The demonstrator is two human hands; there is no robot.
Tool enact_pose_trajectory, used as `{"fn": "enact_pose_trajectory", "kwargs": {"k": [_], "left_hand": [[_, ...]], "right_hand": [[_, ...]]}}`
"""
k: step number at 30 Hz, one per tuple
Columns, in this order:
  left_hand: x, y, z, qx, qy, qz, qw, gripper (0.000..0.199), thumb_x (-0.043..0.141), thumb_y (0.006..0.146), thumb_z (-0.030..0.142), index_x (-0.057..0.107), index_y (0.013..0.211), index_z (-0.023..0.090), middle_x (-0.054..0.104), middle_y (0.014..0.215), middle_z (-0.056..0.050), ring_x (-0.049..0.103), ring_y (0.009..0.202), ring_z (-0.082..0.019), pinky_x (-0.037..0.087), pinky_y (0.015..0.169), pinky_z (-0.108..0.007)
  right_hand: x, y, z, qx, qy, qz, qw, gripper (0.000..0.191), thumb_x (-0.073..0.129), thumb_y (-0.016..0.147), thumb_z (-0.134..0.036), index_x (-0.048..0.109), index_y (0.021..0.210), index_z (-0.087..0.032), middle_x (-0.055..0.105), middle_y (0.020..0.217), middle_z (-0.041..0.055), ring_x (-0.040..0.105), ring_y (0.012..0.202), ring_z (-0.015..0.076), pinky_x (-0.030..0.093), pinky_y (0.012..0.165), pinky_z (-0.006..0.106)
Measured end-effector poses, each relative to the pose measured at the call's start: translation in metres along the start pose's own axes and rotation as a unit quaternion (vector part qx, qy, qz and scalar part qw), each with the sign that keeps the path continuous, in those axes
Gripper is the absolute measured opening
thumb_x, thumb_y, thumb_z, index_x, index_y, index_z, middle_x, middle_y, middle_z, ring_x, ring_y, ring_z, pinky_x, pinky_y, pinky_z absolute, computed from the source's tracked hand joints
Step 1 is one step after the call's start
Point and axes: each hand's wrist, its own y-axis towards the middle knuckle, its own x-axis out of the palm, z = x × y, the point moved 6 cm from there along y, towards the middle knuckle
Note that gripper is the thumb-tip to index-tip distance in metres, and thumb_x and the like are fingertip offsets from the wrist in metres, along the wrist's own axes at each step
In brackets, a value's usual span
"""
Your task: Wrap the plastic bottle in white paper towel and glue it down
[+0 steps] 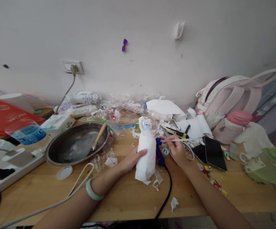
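My left hand (131, 159) is closed around a plastic bottle (146, 156) wrapped in white paper, its clear neck showing at the far end. The wrap's lower edge is ragged. Beside the bottle, on its right, lies a blue hot glue gun (160, 154) with a black cord running toward the front edge. My right hand (178, 153) pinches a long translucent glue stick (190, 139) whose left end meets the back of the gun. How deep the stick sits in the gun is too small to tell.
A metal basin (49, 151) holding cloudy liquid and a wooden-handled brush (99, 136) stands at left, near a power strip (21, 167). Yellow-black cutters (176, 131), a phone (214, 152) and a pink backpack (231, 95) are at right. Crumpled plastic (128, 106) lies along the wall.
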Motion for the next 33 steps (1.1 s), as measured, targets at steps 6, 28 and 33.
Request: {"fn": "enact_pose_trajectory", "kwargs": {"k": [6,28,33], "left_hand": [[0.0,-0.001,0.002,-0.007,-0.013,0.006,1.0,0.068,0.071,0.056,0.055,0.058,0.108,0.013,0.07,0.095,-0.012,0.061,0.096,-0.029,0.048,0.079,-0.035],[0.004,-0.004,0.004,0.006,0.006,-0.013,1.0,0.067,0.07,0.058,0.056,0.058,0.108,0.013,0.068,0.104,-0.012,0.061,0.094,-0.028,0.048,0.077,-0.033],[0.005,-0.002,0.0,-0.01,-0.006,-0.023,1.0,0.069,0.071,0.057,0.055,0.058,0.109,0.012,0.069,0.101,-0.013,0.062,0.094,-0.028,0.049,0.076,-0.034]], "right_hand": [[0.001,0.0,-0.009,-0.026,-0.069,-0.021,0.997,0.02,0.046,0.088,-0.038,0.05,0.078,-0.021,0.069,0.09,0.0086,0.064,0.091,0.0222,0.047,0.081,0.037],[0.003,-0.009,-0.009,-0.037,-0.072,0.019,0.997,0.018,0.046,0.089,-0.039,0.051,0.085,-0.022,0.068,0.092,0.0074,0.064,0.085,0.0203,0.051,0.076,0.035],[0.006,-0.007,-0.012,-0.063,-0.099,0.013,0.993,0.013,0.046,0.088,-0.035,0.05,0.083,-0.023,0.068,0.089,0.0073,0.064,0.083,0.0206,0.05,0.075,0.035]]}}
